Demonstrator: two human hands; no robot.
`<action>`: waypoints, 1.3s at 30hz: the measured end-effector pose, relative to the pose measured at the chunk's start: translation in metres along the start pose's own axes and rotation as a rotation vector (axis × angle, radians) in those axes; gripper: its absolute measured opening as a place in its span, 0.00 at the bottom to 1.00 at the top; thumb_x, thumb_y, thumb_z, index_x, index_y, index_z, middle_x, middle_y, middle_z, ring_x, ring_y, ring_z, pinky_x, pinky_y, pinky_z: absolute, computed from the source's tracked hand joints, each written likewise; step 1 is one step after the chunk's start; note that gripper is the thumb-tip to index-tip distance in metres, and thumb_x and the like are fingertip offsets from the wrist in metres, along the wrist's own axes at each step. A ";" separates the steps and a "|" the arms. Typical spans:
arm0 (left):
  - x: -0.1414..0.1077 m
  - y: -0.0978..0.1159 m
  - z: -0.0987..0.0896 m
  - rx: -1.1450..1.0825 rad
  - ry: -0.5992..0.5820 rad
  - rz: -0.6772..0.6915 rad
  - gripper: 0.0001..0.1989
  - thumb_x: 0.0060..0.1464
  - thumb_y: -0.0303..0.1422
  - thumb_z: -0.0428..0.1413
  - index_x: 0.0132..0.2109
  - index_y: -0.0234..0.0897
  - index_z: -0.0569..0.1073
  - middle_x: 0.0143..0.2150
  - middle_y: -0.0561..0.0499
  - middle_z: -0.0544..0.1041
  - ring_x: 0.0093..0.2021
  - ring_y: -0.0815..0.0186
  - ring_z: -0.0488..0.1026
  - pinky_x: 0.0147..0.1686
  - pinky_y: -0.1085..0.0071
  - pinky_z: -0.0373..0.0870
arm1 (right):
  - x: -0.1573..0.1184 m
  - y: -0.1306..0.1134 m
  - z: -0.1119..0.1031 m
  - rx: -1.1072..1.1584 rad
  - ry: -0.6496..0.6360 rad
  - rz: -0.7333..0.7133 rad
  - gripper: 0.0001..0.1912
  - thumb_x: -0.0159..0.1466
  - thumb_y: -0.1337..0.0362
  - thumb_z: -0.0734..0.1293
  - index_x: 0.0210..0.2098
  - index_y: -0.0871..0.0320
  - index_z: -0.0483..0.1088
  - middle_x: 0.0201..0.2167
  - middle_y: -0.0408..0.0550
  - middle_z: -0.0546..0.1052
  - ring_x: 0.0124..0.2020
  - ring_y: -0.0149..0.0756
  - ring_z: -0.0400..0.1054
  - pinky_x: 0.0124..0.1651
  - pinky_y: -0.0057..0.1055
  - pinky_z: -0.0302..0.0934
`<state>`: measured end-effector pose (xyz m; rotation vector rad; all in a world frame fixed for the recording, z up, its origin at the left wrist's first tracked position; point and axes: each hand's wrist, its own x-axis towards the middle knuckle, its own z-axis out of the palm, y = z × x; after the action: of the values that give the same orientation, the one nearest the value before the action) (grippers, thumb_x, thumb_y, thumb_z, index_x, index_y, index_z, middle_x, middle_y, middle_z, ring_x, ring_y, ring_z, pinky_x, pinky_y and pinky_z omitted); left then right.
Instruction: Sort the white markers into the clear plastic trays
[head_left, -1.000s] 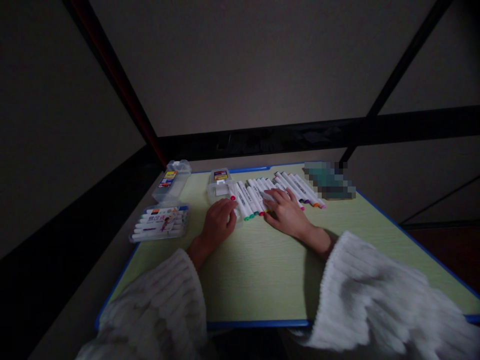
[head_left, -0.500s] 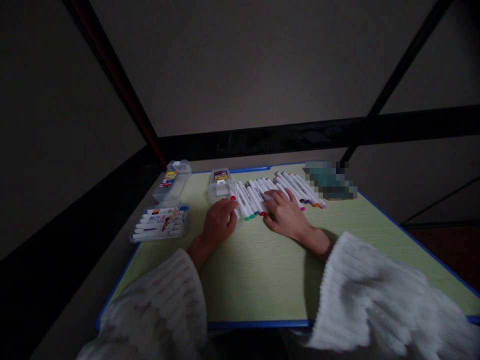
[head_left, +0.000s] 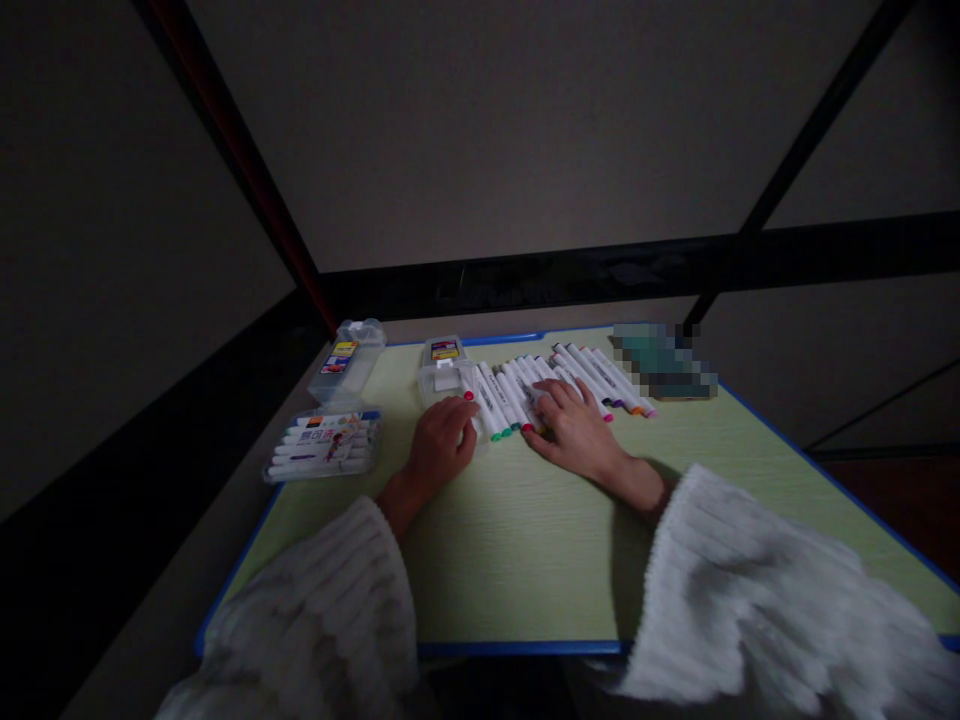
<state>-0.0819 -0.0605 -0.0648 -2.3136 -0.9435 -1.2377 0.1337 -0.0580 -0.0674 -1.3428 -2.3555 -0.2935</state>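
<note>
Several white markers (head_left: 491,402) with coloured caps lie side by side on the green table (head_left: 517,560). My right hand (head_left: 571,425) rests over the middle of this row, its fingers spread on the markers. My left hand (head_left: 442,440) is at the left end of the row, beside an open clear case (head_left: 444,378), its fingers curled; what they hold, if anything, is hidden. Just above its fingertips a red-capped marker (head_left: 469,394) shows at the case's edge.
A closed clear case of markers (head_left: 322,445) lies at the table's left edge. Behind it stands another clear case (head_left: 346,368) with a yellow label. A pixelated flat object (head_left: 664,362) lies at the back right. A wall rises behind the table.
My right hand's thumb has shifted slightly left, near the red cap. My left hand has hardly moved, and the whole view has shifted slightly.
</note>
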 end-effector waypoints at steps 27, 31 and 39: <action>0.000 0.000 0.000 0.002 -0.003 0.001 0.09 0.49 0.21 0.47 0.37 0.34 0.67 0.34 0.47 0.75 0.36 0.66 0.72 0.37 0.69 0.71 | -0.001 -0.007 -0.005 -0.033 -0.006 0.097 0.10 0.56 0.61 0.61 0.33 0.61 0.67 0.42 0.55 0.70 0.45 0.45 0.61 0.57 0.46 0.41; 0.001 0.000 -0.001 0.005 -0.009 -0.003 0.09 0.49 0.21 0.47 0.37 0.35 0.67 0.34 0.47 0.75 0.36 0.67 0.72 0.37 0.69 0.71 | 0.001 -0.005 -0.005 -0.037 0.025 0.108 0.10 0.56 0.61 0.61 0.33 0.61 0.66 0.37 0.53 0.72 0.43 0.44 0.63 0.56 0.45 0.41; 0.002 0.000 -0.001 0.005 -0.002 0.010 0.09 0.49 0.21 0.47 0.37 0.34 0.67 0.34 0.47 0.75 0.37 0.66 0.72 0.37 0.69 0.71 | 0.001 -0.002 -0.006 -0.039 0.078 0.149 0.08 0.56 0.60 0.61 0.28 0.59 0.64 0.28 0.48 0.73 0.34 0.39 0.67 0.55 0.41 0.43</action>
<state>-0.0820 -0.0607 -0.0628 -2.3127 -0.9337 -1.2282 0.1326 -0.0609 -0.0619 -1.4889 -2.1826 -0.3426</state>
